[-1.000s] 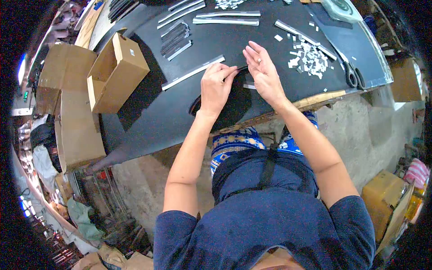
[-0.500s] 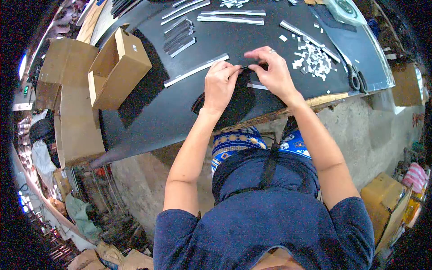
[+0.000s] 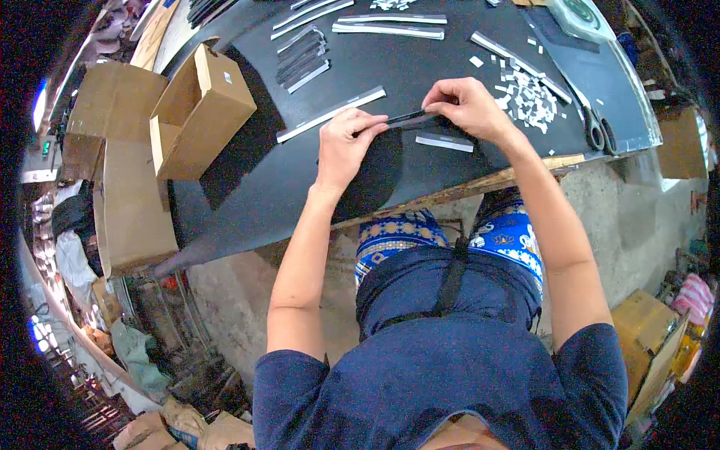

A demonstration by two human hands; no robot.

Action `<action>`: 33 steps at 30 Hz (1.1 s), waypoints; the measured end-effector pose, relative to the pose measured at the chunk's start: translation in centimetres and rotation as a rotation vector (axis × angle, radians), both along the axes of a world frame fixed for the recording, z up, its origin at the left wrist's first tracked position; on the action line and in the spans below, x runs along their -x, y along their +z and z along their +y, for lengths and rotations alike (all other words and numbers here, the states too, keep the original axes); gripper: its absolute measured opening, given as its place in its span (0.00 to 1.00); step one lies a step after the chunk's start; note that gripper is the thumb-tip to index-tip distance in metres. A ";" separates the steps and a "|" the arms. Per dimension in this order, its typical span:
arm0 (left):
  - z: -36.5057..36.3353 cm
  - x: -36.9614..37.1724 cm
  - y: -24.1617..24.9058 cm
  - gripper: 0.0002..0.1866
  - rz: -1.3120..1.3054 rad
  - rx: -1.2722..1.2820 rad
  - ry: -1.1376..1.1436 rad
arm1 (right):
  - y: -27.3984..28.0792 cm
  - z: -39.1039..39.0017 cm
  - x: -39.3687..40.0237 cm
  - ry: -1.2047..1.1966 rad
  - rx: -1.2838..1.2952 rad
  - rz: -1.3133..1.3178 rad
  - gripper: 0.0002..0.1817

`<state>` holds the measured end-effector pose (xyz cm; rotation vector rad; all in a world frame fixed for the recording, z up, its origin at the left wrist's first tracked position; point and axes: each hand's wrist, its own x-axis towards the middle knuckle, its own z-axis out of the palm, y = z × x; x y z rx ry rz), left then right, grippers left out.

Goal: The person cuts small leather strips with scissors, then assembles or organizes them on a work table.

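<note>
A narrow black strip [image 3: 406, 119] is stretched between my two hands above the dark tabletop. My left hand [image 3: 348, 141] pinches its left end between thumb and fingers. At the other end, my right hand [image 3: 469, 109] is closed on it in the same way. Below my right hand lies a short strip with a white edge [image 3: 445, 142]. A longer white-edged strip [image 3: 331, 114] lies slanted just beyond my left hand. To the right of my right hand is a loose heap of small white pieces [image 3: 531, 101].
An open cardboard box [image 3: 217, 120] stands at the left beside a flattened cardboard sheet [image 3: 137, 202]. Black-handled scissors [image 3: 597, 133] lie near the right edge. Further back are a bundle of dark strips [image 3: 303, 60] and several white-edged strips [image 3: 388, 31].
My hands have moved apart, the left one leftward and the right one slightly rightward. More of the black strip now shows between them, and my right fingers have closed on its end.
</note>
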<state>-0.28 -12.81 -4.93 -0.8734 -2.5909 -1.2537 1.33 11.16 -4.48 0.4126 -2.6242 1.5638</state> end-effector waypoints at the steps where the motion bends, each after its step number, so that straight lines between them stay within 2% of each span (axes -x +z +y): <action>1: -0.4 0.1 0.3 0.08 -0.111 0.003 -0.029 | 0.2 0.3 0.1 0.073 0.097 -0.117 0.04; 3: -0.8 0.4 0.8 0.08 -0.152 -0.027 -0.073 | 0.8 1.0 0.2 0.113 0.115 -0.138 0.07; 5: -1.0 0.5 2.3 0.09 -0.764 -0.202 -0.114 | 1.4 1.5 0.0 0.159 0.442 -0.451 0.08; 6: -1.1 0.3 3.6 0.10 -0.862 -0.154 -0.118 | 2.1 1.7 -0.2 0.182 0.479 -0.504 0.10; 11: -3.5 0.7 4.0 0.13 -1.083 -0.290 -0.222 | 3.5 3.7 -1.1 0.176 0.629 -0.583 0.11; 14: -5.5 0.7 2.7 0.13 -1.207 -0.497 -0.370 | 3.2 5.4 -1.3 0.132 0.728 -0.548 0.11; 15: -5.7 0.4 2.5 0.13 -1.207 -0.497 -0.369 | 3.1 5.7 -1.5 0.132 0.728 -0.549 0.11; 17: -6.0 -0.3 2.3 0.13 -1.243 -0.709 -0.386 | 2.9 6.1 -1.9 0.192 0.757 -0.614 0.14; 19: -6.1 -0.7 2.1 0.12 -1.234 -0.729 -0.384 | 2.3 6.4 -1.9 0.203 0.796 -0.626 0.13; 21: -6.1 -1.1 2.0 0.11 -1.165 -0.806 -0.499 | 2.0 6.9 -2.0 0.217 1.003 -0.565 0.12; 23: -6.1 -1.4 2.7 0.08 -1.182 -0.823 -0.545 | 1.9 7.1 -2.3 0.198 1.020 -0.546 0.11; 25: -6.2 -1.8 3.0 0.06 -1.154 -1.065 -0.651 | 1.7 7.3 -2.6 0.321 1.195 -0.509 0.10; 27: -6.8 -1.6 3.8 0.05 -1.126 -1.043 -0.608 | 2.0 7.5 -2.9 0.307 1.165 -0.490 0.10; 29: -7.6 -1.1 4.3 0.05 -0.870 -0.963 -0.150 | 2.6 7.7 -3.3 0.206 1.102 -0.434 0.10; 31: -8.7 0.5 5.3 0.07 -0.819 -1.136 -0.035 | 4.6 7.5 -3.5 0.167 1.078 -0.390 0.11; 33: -8.7 0.8 7.2 0.11 -0.604 -0.998 -0.008 | 6.7 7.5 -3.5 0.120 0.748 -0.371 0.11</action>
